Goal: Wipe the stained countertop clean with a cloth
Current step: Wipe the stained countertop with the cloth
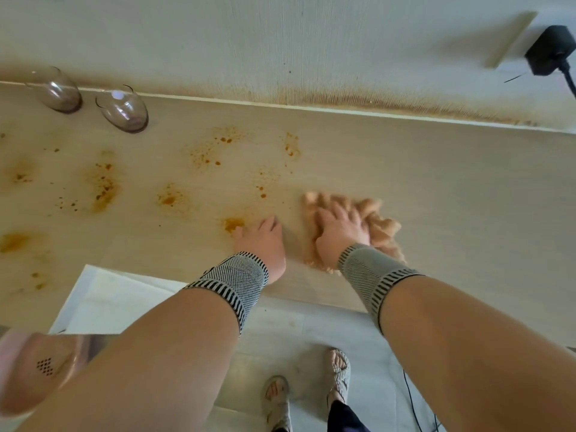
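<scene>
The peach-coloured cloth (371, 226) lies bunched on the pale wood-grain desk (452, 194), a little right of centre near the front edge. The right hand (341, 233) presses down on it with fingers spread and fairly straight, palm flat on the fabric rather than gripping it; the cloth's edges look blurred, which suggests wiping is under way. The left hand (265, 241) rests on the bare desk just beside the cloth, at its nine o'clock, fingers relaxed and holding nothing, apparently bracing the body. Both wrists wear knitted grey support bands.

The desk at the cloth's three o'clock looks free of marks, while the orange-brown stains (103, 188) spread from its nine to its eleven o'clock. The nearest blotch (233, 224) sits at the left hand's fingertips, and a speckled patch (263, 190) lies at the cloth's ten o'clock. My reading is that the job is in its early-to-middle stage: one side done or never soiled, most of the staining still to go.

The next move calls for sliding the cloth toward nine o'clock under firm pressure, with the left hand lifted out of its path. Dried spots may need repeated rubbing.

Two clear glasses (123, 109) stand well apart at eleven o'clock against the wall, close enough to the far stains to need care. A dark plug (550, 51) sits on the wall at one o'clock.
</scene>
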`<act>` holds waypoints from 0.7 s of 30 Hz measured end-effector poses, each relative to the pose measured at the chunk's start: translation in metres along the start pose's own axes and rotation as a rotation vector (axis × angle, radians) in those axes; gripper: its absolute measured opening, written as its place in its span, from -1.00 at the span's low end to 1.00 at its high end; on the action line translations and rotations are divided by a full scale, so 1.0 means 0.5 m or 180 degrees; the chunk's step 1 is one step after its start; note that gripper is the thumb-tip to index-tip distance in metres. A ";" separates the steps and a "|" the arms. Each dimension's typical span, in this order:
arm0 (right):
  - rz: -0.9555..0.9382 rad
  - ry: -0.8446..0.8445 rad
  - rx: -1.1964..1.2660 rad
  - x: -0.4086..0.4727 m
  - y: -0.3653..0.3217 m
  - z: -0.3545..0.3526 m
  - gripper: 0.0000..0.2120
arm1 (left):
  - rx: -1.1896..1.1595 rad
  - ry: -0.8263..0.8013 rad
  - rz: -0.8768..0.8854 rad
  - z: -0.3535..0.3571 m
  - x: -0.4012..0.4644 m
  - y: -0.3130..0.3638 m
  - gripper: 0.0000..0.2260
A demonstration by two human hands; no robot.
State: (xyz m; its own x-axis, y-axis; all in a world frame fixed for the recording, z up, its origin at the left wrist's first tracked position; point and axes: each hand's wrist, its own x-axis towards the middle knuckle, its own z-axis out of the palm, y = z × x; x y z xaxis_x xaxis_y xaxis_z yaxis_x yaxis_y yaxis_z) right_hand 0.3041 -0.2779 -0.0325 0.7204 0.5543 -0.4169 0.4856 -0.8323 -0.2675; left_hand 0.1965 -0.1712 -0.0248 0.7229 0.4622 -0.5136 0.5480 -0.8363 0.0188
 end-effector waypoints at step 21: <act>-0.0275 0.0107 0.0040 -0.026 0.080 -0.015 -0.46 | -0.0187 -0.0133 0.0072 0.003 0.003 -0.006 -0.34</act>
State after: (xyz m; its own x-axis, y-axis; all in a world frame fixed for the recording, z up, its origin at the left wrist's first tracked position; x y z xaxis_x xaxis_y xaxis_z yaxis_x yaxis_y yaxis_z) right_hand 0.3177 -0.3183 -0.0312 0.6925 0.6238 -0.3625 0.5404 -0.7813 -0.3122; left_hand 0.1951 -0.1683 -0.0268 0.7179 0.4295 -0.5479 0.5563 -0.8270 0.0807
